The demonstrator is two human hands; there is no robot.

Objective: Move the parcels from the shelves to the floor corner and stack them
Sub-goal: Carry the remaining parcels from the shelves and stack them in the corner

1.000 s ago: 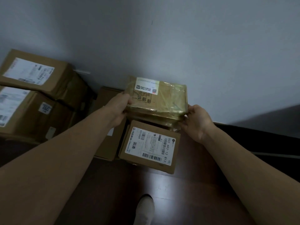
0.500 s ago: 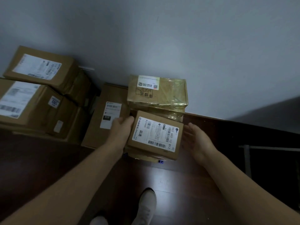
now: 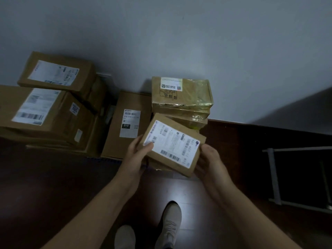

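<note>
A pile of big brown boxes [image 3: 45, 112] sat on the floor [image 3: 53, 186], well to the left of the yellow-taped parcel [image 3: 181, 92]. A flat box [image 3: 125, 123] lay just left of that parcel. The small parcel [image 3: 172, 146] was tilted just in front of it. Every box was closed, so nothing inside showed. The left hand [image 3: 136, 155] and right hand [image 3: 210, 162] had their fingers clamped on the small parcel's two ends.

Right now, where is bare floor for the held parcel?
Bare floor lies right of the taped stack, up to the metal frame, and in front of the left boxes. Along the wall, boxes crowd side by side.
</note>
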